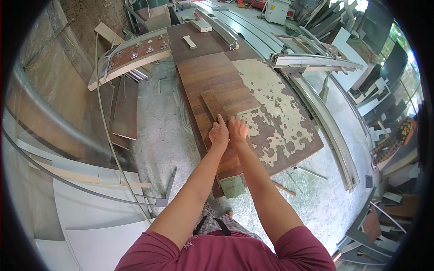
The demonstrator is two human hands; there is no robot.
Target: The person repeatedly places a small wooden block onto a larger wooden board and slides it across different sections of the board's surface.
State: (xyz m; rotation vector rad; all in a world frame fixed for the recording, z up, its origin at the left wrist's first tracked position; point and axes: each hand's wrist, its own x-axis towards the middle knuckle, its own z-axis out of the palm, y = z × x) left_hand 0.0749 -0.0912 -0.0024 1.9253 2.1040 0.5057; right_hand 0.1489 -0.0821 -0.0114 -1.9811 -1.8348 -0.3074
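Note:
A long table with a worn, patchy top (pixel 289 140) stretches away from me. On its left part lies a brown wood-grain panel (pixel 194 74). A narrow brown strip (pixel 212 103) rests on this panel, and its near end meets my hands. My left hand (pixel 219 133) presses down at the strip's near end with its index finger stretched forward. Right beside it, my right hand (pixel 238 128) rests with bent fingers on the panel near its stepped edge. Whatever may be under the fingers is hidden.
Farther along the table lie a small pale block (pixel 189 42) and a white bar (pixel 200 25). A side bench (pixel 135 52) with metal fittings stands at the left. Long metal rails (pixel 325 122) run along the right. A co-worker (pixel 395 137) is at the far right.

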